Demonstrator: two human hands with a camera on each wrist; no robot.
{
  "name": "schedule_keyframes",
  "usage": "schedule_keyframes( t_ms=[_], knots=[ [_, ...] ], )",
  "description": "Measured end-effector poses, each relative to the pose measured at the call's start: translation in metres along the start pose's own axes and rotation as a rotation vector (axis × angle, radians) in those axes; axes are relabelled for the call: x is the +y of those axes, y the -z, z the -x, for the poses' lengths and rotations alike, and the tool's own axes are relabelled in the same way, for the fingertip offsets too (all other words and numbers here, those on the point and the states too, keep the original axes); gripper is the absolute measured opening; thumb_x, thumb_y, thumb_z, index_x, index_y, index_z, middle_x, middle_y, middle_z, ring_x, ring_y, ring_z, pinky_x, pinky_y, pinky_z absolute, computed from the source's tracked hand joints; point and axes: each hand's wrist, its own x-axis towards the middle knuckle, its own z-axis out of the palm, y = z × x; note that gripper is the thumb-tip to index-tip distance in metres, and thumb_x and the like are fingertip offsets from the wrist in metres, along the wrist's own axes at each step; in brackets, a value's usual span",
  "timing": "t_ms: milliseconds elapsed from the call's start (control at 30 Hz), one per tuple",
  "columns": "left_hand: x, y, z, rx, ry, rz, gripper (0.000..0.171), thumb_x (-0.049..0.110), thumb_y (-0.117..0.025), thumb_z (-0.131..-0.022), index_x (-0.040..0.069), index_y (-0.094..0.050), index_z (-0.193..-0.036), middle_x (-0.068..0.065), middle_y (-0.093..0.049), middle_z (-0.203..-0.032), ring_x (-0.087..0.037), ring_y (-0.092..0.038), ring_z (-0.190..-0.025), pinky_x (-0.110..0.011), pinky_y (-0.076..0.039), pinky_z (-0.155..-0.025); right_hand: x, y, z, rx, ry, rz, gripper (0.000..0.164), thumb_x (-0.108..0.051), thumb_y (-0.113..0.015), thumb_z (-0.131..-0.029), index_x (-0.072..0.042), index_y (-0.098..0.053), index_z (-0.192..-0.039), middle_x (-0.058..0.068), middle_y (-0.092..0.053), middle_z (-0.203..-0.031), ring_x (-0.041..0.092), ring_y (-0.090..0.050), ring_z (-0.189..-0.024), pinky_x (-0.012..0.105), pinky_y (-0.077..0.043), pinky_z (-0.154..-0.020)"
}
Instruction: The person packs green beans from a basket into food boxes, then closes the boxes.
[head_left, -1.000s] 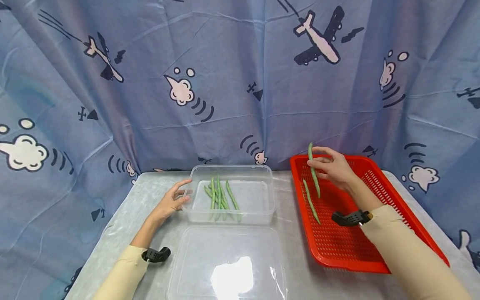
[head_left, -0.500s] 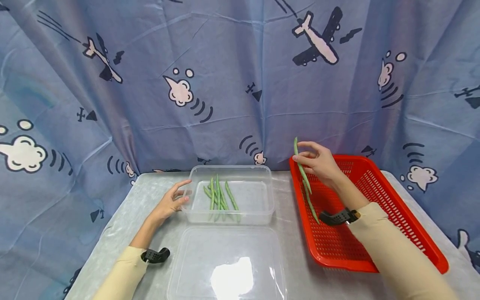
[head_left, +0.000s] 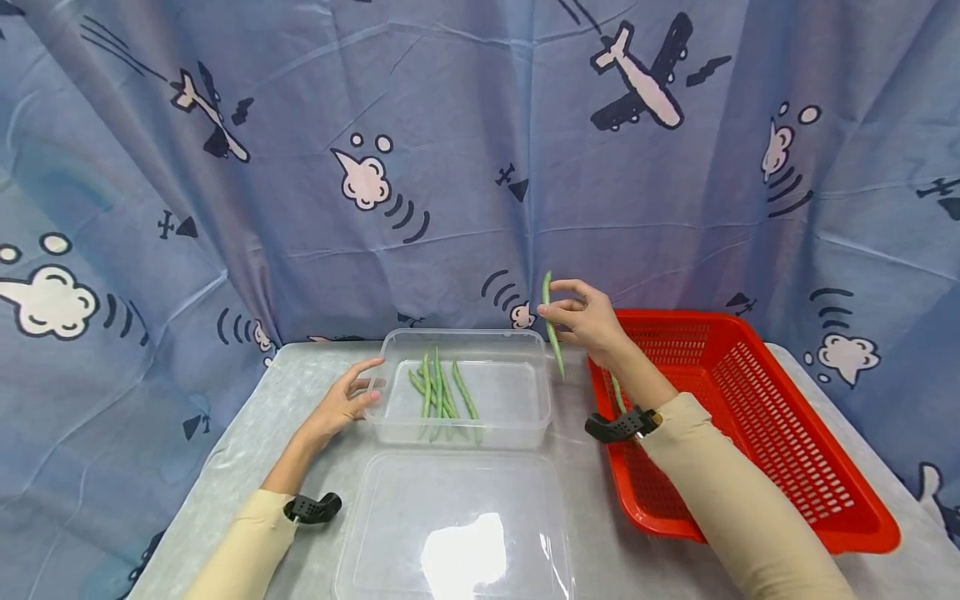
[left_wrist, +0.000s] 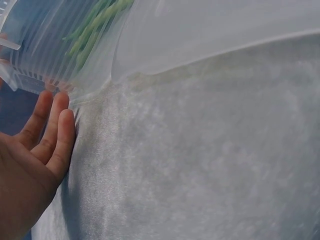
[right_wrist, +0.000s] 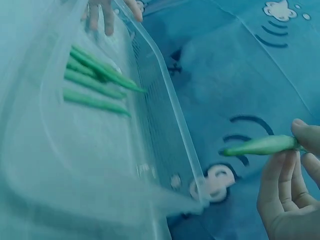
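My right hand (head_left: 588,321) pinches a green bean (head_left: 553,329) between thumb and fingertips, a little beyond the right side of the clear plastic container (head_left: 517,437). The bean hangs nearly upright in the head view; the right wrist view shows one end of this bean (right_wrist: 260,145) jutting from the fingertips. My left hand (head_left: 341,408) rests its loosely bent fingers against the container's left wall, which the left wrist view shows close to those fingers (left_wrist: 62,135). Inside the container, several green beans (head_left: 438,396) lie in a loose bunch towards the left.
A red plastic basket (head_left: 780,442) stands at the right; one green bean (head_left: 617,392) shows in it, partly hidden by my right arm. A clear lid (head_left: 390,517) lies flat on the table (head_left: 300,375) before the container. A blue patterned curtain (head_left: 450,208) hangs behind.
My right hand has carried the green bean left, from above the red basket to near the container's right side. The left hand and the container have stayed where they were.
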Motion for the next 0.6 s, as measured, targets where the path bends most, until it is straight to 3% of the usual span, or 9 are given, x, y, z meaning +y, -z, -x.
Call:
schedule_keyframes(
  t_ms=[167,400,600],
  knots=[
    [0.000,0.000,0.001,-0.002,-0.004,0.024,0.058,-0.002,-0.055,-0.102,0.007,-0.037,-0.156,-0.038,-0.043,-0.142,-0.052,-0.040,-0.131,-0.032,-0.052,-0.068,0.001,-0.025,-0.005,-0.016,-0.021,-0.045,0.052,-0.004,-0.073,-0.095,-0.004,-0.050,-0.141,0.016,-0.066,-0.101,0.021,-0.068,-0.090,0.044,-0.055,-0.085],
    [0.000,-0.001,0.001,0.001,-0.002,0.011,0.058,-0.002,-0.055,-0.102,0.008,-0.037,-0.156,-0.037,-0.044,-0.142,-0.050,-0.041,-0.130,-0.031,-0.051,-0.068,0.008,-0.048,-0.011,-0.015,-0.061,-0.068,0.051,-0.004,-0.075,-0.093,-0.002,-0.050,-0.137,0.005,-0.066,-0.092,0.028,-0.066,-0.096,0.049,-0.052,-0.090],
    [0.002,-0.002,0.000,0.012,-0.009,-0.022,0.058,-0.002,-0.057,-0.102,0.007,-0.038,-0.156,-0.037,-0.047,-0.139,-0.046,-0.050,-0.119,-0.028,-0.047,-0.063,0.015,-0.066,-0.014,-0.035,-0.068,-0.078,0.047,-0.004,-0.075,-0.093,-0.003,-0.052,-0.134,0.005,-0.065,-0.092,0.020,-0.066,-0.088,0.044,-0.055,-0.085]
  ],
)
